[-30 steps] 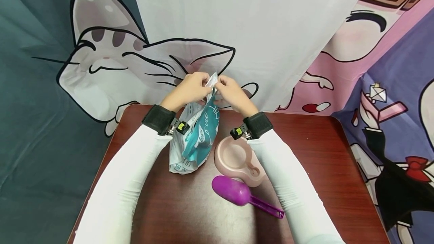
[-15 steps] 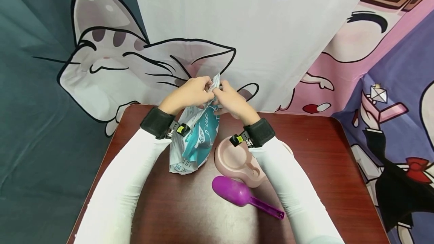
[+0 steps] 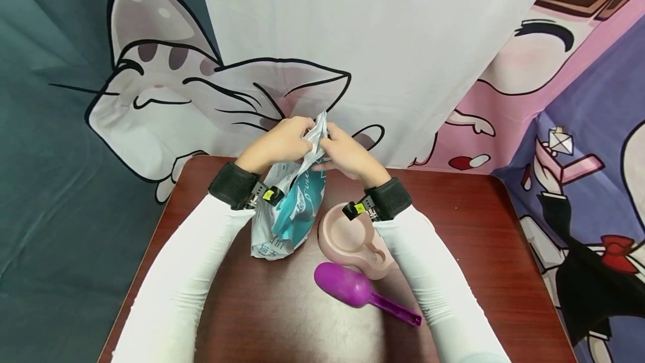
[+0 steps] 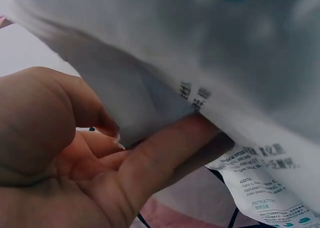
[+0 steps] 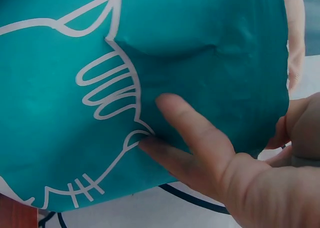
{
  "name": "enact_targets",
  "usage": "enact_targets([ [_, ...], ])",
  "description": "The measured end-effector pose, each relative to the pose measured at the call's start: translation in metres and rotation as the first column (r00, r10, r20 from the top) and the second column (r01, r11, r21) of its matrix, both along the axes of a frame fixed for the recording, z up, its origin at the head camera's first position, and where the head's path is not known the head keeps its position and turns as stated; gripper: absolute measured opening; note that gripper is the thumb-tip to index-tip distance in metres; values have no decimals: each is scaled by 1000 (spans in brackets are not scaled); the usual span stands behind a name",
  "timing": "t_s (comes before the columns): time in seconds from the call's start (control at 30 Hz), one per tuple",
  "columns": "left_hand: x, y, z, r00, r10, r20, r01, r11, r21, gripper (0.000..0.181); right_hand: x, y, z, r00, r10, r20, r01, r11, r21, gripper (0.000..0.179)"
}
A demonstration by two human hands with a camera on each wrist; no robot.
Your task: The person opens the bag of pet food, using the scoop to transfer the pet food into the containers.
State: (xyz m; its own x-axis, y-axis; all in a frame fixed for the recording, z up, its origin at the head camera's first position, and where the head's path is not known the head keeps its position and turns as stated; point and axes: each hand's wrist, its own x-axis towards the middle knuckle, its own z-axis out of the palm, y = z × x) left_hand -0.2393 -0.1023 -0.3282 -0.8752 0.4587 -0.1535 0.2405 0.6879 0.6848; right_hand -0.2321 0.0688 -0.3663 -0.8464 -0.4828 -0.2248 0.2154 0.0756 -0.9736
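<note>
A teal-and-white printed bag point(image 3: 297, 212) stands upright at the back of the table, its top drawn up into a narrow crumpled strip. My left hand point(image 3: 282, 142) grips the white side of that top. In the left wrist view its fingers point(image 4: 165, 143) lie against the bag's white film point(image 4: 125, 83), thumb near the edge. From the other side, my right hand point(image 3: 347, 153) pinches the top edge. Two of its fingers point(image 5: 195, 133) extend over the teal face with a cat line drawing in the right wrist view. The bag's contents are hidden.
A pale pink bowl point(image 3: 347, 231) sits right of the bag, partly covered by my right sleeve point(image 3: 428, 268). In front of it lies a purple scoop point(image 3: 347, 284), handle toward the right. A printed cloth point(image 3: 383, 43) hangs directly behind the table's back edge.
Both hands have come down slightly from a second ago. Since half a second ago, they have drawn a little apart, and more of the bag's white top shows between them.
</note>
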Motion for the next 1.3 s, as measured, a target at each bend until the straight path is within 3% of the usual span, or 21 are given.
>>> enact_targets([
  [0.3, 1, -3, -2, 999, -10, -30, 11, 1000, 25, 49, 0, 7, 1, 998, 52, -34, -51, 998, 21, 46],
  [0.5, 4, -3, -2, 999, 8, 32, -9, 1000, 26, 55, 0, 11, -1, 999, 38, -19, -38, 999, 8, 48],
  [0.63, 8, -3, 0, 998, -12, 59, 11, 1000, 9, 51, 2, 9, -4, 1000, 15, 12, -15, 1000, -19, 49],
  [0.87, 17, -9, 1, 990, -139, -21, 138, 989, -55, 15, 12, 0, -7, 1000, -28, 7, 28, 1000, -1, 45],
  [0.97, 22, -9, 2, 988, -149, -27, 147, 987, -60, 14, 16, -4, -8, 999, -46, 18, 46, 999, 10, 39],
  [1.2, 33, -13, 5, 981, -182, 61, 186, 979, -83, 63, 23, -11, -13, 995, -95, 39, 94, 995, 28, 30],
  [1.3, 35, -13, 6, 977, -199, 77, 206, 974, -98, 67, 23, -12, -14, 994, -101, 44, 101, 995, 6, 33],
])
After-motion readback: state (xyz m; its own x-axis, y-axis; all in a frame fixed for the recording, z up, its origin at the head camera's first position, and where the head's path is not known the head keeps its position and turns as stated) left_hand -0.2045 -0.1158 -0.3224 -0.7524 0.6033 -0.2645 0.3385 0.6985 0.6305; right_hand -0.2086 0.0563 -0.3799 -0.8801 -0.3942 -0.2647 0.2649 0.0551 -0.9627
